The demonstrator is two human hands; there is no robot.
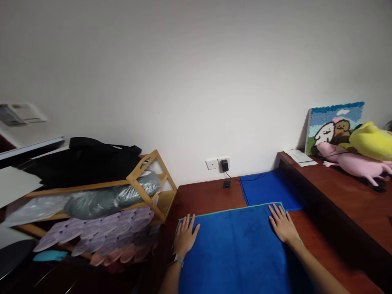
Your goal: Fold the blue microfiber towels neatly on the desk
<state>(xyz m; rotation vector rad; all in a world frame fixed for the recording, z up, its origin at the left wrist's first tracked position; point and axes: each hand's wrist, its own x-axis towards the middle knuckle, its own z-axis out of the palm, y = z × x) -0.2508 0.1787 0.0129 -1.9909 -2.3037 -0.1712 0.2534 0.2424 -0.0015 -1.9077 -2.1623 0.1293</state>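
A blue microfibre towel (232, 249) with a green edge lies flat on the reddish wooden surface (208, 196). My left hand (185, 236) rests palm down on its near left corner, fingers spread, with a wristwatch (177, 259) on the wrist. My right hand (283, 224) lies palm down at the towel's far right corner, fingers spread and holding nothing. Just beyond the towel, a second blue cloth (269, 190) lies flat, and the towel's near edge is out of view.
A bamboo shoe rack (147, 183) with bagged items and lilac slippers (101, 232) stands at left. A raised wooden ledge (330, 179) at right holds plush toys (355, 157) and a yarn picture (333, 126). A plugged-in adapter (224, 165) sits on the wall.
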